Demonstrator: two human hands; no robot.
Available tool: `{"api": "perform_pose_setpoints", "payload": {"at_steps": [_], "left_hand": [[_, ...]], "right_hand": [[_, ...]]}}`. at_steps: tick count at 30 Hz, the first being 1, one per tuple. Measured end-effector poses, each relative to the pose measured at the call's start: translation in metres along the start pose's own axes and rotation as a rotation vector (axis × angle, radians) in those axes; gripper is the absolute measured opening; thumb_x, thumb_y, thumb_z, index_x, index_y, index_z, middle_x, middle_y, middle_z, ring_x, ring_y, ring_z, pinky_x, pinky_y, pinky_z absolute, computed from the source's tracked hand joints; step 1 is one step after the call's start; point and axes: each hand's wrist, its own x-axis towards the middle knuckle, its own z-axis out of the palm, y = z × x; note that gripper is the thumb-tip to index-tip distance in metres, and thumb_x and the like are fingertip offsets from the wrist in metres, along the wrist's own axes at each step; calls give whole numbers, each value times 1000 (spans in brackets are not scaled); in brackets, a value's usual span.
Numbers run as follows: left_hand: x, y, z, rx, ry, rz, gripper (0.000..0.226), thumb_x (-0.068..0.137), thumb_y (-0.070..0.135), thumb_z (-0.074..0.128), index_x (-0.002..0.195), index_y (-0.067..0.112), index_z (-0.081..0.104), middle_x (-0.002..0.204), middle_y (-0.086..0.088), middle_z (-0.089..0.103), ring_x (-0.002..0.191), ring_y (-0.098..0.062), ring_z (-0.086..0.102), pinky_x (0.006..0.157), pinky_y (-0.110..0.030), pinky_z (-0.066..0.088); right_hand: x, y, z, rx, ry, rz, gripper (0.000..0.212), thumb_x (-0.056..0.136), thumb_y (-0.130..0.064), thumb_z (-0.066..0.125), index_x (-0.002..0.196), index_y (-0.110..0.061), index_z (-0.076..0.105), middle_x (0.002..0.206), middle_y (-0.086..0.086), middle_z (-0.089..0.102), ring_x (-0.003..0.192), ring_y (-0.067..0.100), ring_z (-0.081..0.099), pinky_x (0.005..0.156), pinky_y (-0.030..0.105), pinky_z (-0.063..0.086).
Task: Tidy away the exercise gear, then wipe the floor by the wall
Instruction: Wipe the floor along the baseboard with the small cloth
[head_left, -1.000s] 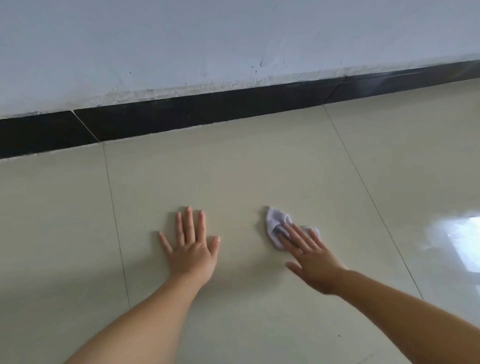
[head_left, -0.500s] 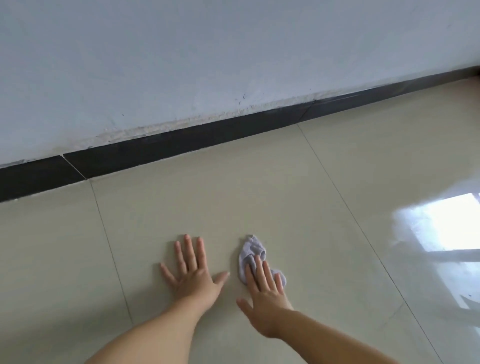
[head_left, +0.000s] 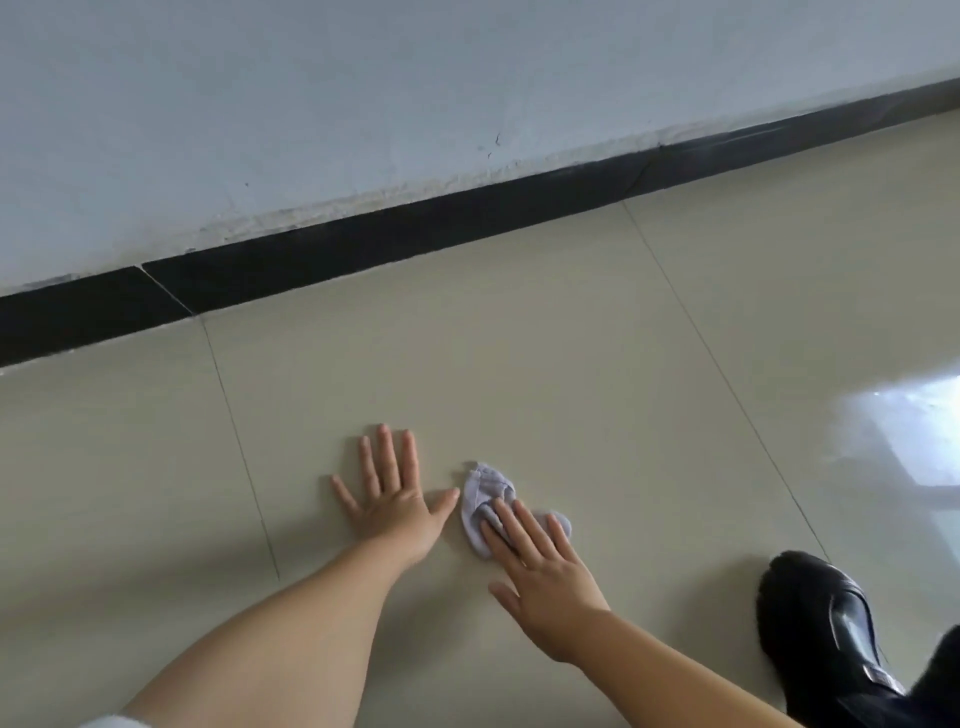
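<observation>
Fingers of the right hand (head_left: 550, 587) lie flat on the small cloth (head_left: 480, 501), pushing it to wipe the floor (head_left: 519, 338). Left hand (head_left: 392, 499), spread flat beside it, holds nothing and props the body.

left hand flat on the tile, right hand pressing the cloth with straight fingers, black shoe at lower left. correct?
Not quite: the head view shows the black shoe at lower right. The rest holds: left hand flat on the tile, right hand pressing the cloth.
</observation>
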Motion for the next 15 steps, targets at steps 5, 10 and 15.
{"api": "perform_pose_setpoints", "payload": {"at_steps": [5,10,15], "left_hand": [[-1,0,1,-58,21,-1,93,87,70,32,144,26,-26,136,4,-48,138,-22,-34,108,-61,-15],[-7,1,-3,-43,31,-38,96,85,69,39,147,26,-22,144,3,-42,139,-20,-32,110,-60,-11],[-15,26,-25,-37,11,-156,81,92,60,34,151,22,-6,155,-2,-27,145,-20,-19,112,-60,-4]], "right_hand": [[34,49,-22,-64,-33,-215,69,92,-53,28,151,-22,13,159,0,11,145,21,14,113,44,13],[116,86,-73,-58,-166,-175,67,99,-51,16,148,-23,-21,154,-5,-30,142,17,-26,117,45,-7],[174,112,-116,-237,-205,-340,71,99,-51,20,148,-19,-21,155,0,-29,142,21,-28,118,47,-1]]}}
